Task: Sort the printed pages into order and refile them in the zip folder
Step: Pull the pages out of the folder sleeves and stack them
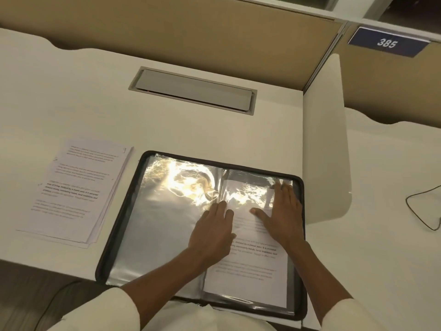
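Observation:
A black-edged zip folder (124, 211) lies open on the white desk, its shiny clear sleeves glaring under the light. A printed page (253, 271) lies on the folder's right half, partly under a sleeve. My left hand (212, 232) lies flat with straight fingers near the folder's spine, pressing on the sleeve and page. My right hand (281, 211) rests flat on the page's upper right, fingers reaching toward the folder's top right corner. A stack of printed pages (76, 187) lies to the left of the folder, the top sheet bearing a handwritten 9.
A grey cable hatch (193, 89) is set into the desk behind the folder. A white divider panel (327, 139) stands to the right. A black cable (422, 209) lies beyond it. A sign reading 385 (386, 43) hangs on the tan partition.

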Action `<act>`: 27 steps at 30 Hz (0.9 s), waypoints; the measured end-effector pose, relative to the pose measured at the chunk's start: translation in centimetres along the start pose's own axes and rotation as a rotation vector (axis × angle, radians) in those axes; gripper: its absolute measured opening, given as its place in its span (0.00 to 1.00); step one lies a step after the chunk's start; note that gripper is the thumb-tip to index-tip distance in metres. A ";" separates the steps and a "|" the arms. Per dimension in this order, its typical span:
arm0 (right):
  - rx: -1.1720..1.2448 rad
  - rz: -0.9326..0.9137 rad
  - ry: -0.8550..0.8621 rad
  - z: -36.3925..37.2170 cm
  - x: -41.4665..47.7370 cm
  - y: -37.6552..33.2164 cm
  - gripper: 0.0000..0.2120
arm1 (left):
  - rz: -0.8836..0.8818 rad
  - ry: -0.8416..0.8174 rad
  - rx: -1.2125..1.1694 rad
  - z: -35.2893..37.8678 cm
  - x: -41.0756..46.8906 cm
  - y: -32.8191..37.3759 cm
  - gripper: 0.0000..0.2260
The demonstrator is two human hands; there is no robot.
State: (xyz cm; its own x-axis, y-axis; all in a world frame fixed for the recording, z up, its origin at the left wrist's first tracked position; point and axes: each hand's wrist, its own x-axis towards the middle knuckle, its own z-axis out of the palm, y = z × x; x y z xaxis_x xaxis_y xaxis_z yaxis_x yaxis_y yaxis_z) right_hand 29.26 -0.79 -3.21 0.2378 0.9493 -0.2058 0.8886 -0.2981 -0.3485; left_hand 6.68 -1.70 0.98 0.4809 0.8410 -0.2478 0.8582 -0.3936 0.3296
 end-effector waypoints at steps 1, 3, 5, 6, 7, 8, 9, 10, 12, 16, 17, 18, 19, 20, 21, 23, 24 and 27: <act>-0.017 -0.016 0.040 -0.3 0.0 -0.1 0.49 | -0.010 0.010 -0.006 0.0 0.0 0.1 0.24; -0.024 -0.040 0.123 -1.1 0.0 -0.2 0.40 | -0.039 0.022 -0.038 -0.1 0.1 0.5 0.24; 0.053 0.002 0.118 -2.1 -0.1 -0.7 0.35 | -0.076 0.024 -0.086 -0.2 0.4 0.7 0.24; 0.122 0.036 0.081 -2.9 -0.2 -1.1 0.33 | -0.098 0.024 -0.115 -0.3 0.5 0.9 0.25; 0.198 0.073 0.036 -3.6 -0.3 -1.5 0.32 | -0.120 0.026 -0.144 -0.3 0.6 1.1 0.26; 0.265 0.106 -0.010 -4.1 -0.4 -1.9 0.30 | -0.142 0.035 -0.176 -0.3 0.6 1.3 0.27; 0.322 0.129 -0.047 -4.6 -0.4 -2.2 0.29 | -0.167 0.047 -0.210 -0.4 0.7 1.5 0.28; 0.364 0.141 -0.066 -4.9 -0.4 -2.4 0.28 | -0.190 0.057 -0.242 -0.5 0.7 1.9 0.30; 0.428 0.138 -0.098 -5.4 -0.6 -2.6 0.31 | -0.215 0.055 -0.290 -0.9 0.7 2.7 0.34; 0.645 0.110 -0.205 -6.3 -1.2 -3.6 0.42 | -0.249 0.030 -0.318 -2.1 0.4 4.8 0.45; 0.716 0.096 -0.221 -6.5 -1.4 -4.0 0.43 | -0.271 0.022 -0.336 -2.4 0.2 5.3 0.47; 0.772 0.091 -0.231 -6.4 -1.4 -4.3 0.46 | -0.298 0.014 -0.364 -2.7 0.1 5.9 0.49; 0.818 0.092 -0.238 -6.4 -1.4 -4.6 0.49 | -0.325 0.012 -0.400 -2.9 -0.1 6.4 0.50; 0.847 0.094 -0.245 -6.3 -1.3 -4.8 0.51 | -0.353 0.015 -0.430 -3.1 -0.3 6.7 0.49; 0.872 0.095 -0.253 -6.4 -1.2 -5.0 0.51 | -0.381 0.020 -0.448 -3.4 -0.5 6.9 0.48; 0.963 0.102 -0.288 -6.7 -0.9 -5.6 0.46 | -0.430 0.022 -0.410 -3.8 -0.8 6.8 0.36; 1.041 0.114 -0.310 -7.0 -0.7 -5.9 0.42 | -0.455 0.031 -0.379 -4.0 -0.9 6.6 0.27; 1.245 0.159 -0.318 -7.2 0.0 -6.3 0.31 | -0.559 0.105 -0.338 -4.5 -0.9 5.1 0.07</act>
State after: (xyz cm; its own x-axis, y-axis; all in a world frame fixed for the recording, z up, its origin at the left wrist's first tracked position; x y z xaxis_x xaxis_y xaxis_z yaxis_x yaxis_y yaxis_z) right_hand 26.50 1.83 5.57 0.0511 0.8809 -0.4706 -0.1421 -0.4600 -0.8765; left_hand 9.80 -2.81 7.03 -0.0557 0.9233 -0.3799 0.8616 0.2367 0.4491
